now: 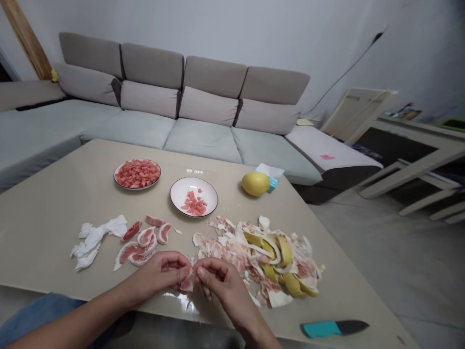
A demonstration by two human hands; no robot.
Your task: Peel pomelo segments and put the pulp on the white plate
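Observation:
My left hand [163,274] and my right hand [220,281] meet at the near edge of the beige table [58,213], fingers curled, both pinching one pink pomelo segment [188,282] between them. Several more pink segments [142,241] lie just beyond my left hand. A heap of yellow peel and white pith [269,259] spreads beyond and right of my right hand. Farther back stand a white plate [181,191] with a few pink pieces and a fuller plate [118,173] of pink pieces.
Crumpled white tissue [96,237] lies left of the segments. A whole yellow pomelo [255,183] rests beside a tissue pack at the far right. A knife with a teal handle [321,329] lies at the near right edge. A grey sofa [203,111] runs behind the table.

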